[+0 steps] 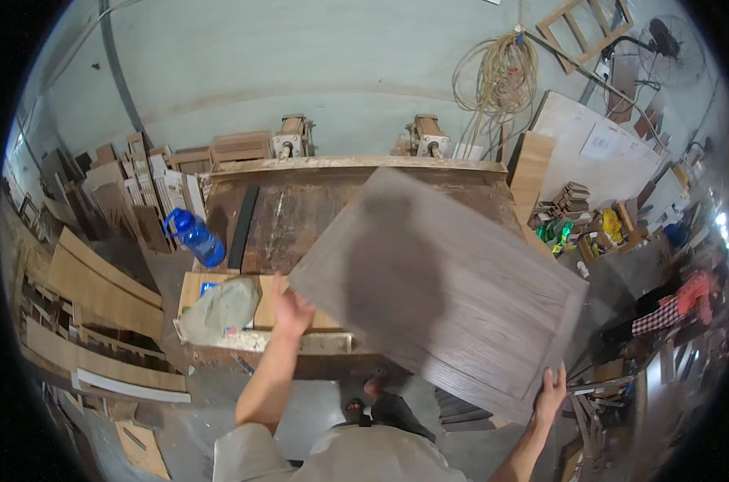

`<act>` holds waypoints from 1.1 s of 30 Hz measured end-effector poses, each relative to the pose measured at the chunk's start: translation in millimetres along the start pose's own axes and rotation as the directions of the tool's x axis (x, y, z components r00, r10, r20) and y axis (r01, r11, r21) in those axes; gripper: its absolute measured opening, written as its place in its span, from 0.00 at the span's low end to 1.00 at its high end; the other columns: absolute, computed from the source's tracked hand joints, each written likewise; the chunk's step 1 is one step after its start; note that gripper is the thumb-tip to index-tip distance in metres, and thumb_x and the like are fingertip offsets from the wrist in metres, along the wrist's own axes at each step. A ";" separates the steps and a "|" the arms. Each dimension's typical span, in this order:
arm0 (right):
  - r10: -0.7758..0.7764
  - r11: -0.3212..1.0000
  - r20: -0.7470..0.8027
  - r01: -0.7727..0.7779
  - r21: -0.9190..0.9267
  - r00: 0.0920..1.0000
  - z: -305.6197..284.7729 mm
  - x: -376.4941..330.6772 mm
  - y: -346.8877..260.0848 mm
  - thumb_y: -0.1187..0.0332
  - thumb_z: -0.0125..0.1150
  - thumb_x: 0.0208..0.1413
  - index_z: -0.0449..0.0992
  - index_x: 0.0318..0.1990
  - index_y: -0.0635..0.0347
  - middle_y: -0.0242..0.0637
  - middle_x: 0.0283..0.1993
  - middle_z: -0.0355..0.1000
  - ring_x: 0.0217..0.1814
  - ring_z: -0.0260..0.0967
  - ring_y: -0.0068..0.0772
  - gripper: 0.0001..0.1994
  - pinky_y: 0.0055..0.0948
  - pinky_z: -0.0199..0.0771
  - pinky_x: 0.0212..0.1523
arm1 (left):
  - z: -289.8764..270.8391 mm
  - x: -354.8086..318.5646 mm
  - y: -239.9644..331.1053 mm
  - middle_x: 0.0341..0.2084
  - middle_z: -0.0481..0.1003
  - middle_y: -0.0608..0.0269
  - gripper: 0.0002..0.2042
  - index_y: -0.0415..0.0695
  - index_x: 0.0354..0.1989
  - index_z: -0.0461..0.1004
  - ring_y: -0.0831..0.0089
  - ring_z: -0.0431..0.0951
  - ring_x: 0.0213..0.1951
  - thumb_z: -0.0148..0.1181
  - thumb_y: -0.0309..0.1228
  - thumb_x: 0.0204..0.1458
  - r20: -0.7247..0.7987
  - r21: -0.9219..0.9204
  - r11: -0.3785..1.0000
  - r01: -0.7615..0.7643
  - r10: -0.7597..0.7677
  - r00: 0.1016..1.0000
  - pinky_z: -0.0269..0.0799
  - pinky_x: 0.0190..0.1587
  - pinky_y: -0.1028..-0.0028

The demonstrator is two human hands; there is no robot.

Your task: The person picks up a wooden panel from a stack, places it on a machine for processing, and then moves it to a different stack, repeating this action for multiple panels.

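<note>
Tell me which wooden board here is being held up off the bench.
The big grey-brown panel, blurred and tilted above the workbench. The left hand and right hand hold its edges; the other boards lie stacked or leaning at the sides.

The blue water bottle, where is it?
In the head view, the blue water bottle sits to the person's left, beside the workbench's left edge, just above the grey cap.

Grey-brown wooden panel (437, 289) held tilted above the workbench

A large rectangular board with fine straight grain and a raised frame border along its edges — it looks like a cabinet door. It is blurred, turned diagonally, its far corner up over the dark workbench top, its near corner low at the right — gripped at opposite edges.
</note>
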State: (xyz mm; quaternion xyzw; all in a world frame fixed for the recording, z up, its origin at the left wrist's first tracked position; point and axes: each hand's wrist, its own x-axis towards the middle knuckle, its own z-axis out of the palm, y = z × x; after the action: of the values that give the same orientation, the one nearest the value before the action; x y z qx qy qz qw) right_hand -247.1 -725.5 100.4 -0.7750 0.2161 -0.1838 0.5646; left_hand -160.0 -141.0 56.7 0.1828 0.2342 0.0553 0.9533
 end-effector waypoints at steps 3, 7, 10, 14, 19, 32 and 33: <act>0.107 0.991 0.282 -0.127 0.053 0.954 64.6 62.1 20.4 0.69 0.60 0.60 0.60 0.66 0.74 0.49 0.67 0.63 0.69 0.59 0.37 0.29 0.31 0.54 0.68 | -40.1 -0.1 29.9 0.46 0.76 0.61 0.31 0.44 0.57 0.68 0.69 0.77 0.45 0.44 0.59 0.59 -0.173 0.197 0.978 -0.063 0.098 0.980 0.73 0.41 0.68; 0.109 0.993 0.431 -0.083 -0.080 0.896 166.0 151.8 44.3 0.70 0.60 0.60 0.61 0.65 0.76 0.49 0.65 0.65 0.67 0.61 0.37 0.28 0.31 0.59 0.66 | -58.9 7.8 77.3 0.52 0.75 0.63 0.28 0.47 0.62 0.67 0.69 0.77 0.48 0.43 0.54 0.61 -0.335 0.494 0.869 0.034 0.154 0.930 0.73 0.42 0.67; 0.140 0.990 0.601 -0.131 -0.060 0.787 227.5 202.6 45.8 0.71 0.59 0.60 0.62 0.64 0.75 0.49 0.64 0.66 0.66 0.63 0.37 0.27 0.32 0.61 0.64 | -57.5 29.7 100.4 0.56 0.72 0.71 0.24 0.57 0.67 0.64 0.73 0.76 0.48 0.45 0.45 0.63 -0.345 0.762 0.609 0.220 0.095 0.934 0.72 0.40 0.64; 0.201 0.970 0.677 -0.242 -0.035 0.708 312.3 259.2 40.6 0.71 0.61 0.59 0.65 0.64 0.66 0.46 0.59 0.71 0.60 0.67 0.34 0.26 0.31 0.65 0.60 | -51.0 74.3 107.1 0.57 0.71 0.72 0.26 0.57 0.68 0.62 0.72 0.73 0.50 0.49 0.45 0.61 -0.357 0.840 0.492 0.228 0.185 0.916 0.69 0.41 0.64; 0.122 0.991 0.637 -0.128 -0.037 0.761 389.1 316.7 42.1 0.68 0.65 0.56 0.69 0.61 0.65 0.43 0.54 0.73 0.55 0.70 0.33 0.25 0.32 0.69 0.56 | -59.6 145.7 105.7 0.59 0.70 0.62 0.30 0.51 0.68 0.62 0.67 0.68 0.56 0.56 0.46 0.58 -0.444 0.835 0.502 0.227 0.370 0.816 0.63 0.54 0.63; -0.233 0.797 0.337 0.378 -0.471 0.912 433.9 278.2 75.6 0.63 0.72 0.47 0.75 0.56 0.47 0.47 0.61 0.66 0.63 0.62 0.53 0.26 0.44 0.64 0.63 | -74.9 217.7 50.7 0.56 0.64 0.43 0.30 0.48 0.61 0.67 0.43 0.64 0.59 0.67 0.33 0.47 0.187 0.789 -0.579 0.207 0.546 0.817 0.60 0.62 0.53; -0.113 0.781 0.341 0.296 -0.550 0.933 428.6 274.9 73.2 0.64 0.71 0.47 0.76 0.56 0.46 0.48 0.61 0.66 0.63 0.62 0.53 0.25 0.43 0.65 0.63 | -74.4 206.8 48.6 0.56 0.64 0.42 0.30 0.48 0.61 0.67 0.43 0.65 0.58 0.67 0.33 0.47 0.166 0.816 -0.535 0.221 0.582 0.796 0.61 0.62 0.52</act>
State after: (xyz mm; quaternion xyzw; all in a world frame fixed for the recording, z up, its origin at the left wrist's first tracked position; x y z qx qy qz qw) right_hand 200.9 -553.3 -84.6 -0.9493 0.0914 -0.0528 0.2961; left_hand -12.9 -32.4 -74.5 0.9236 0.3314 0.0726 0.1784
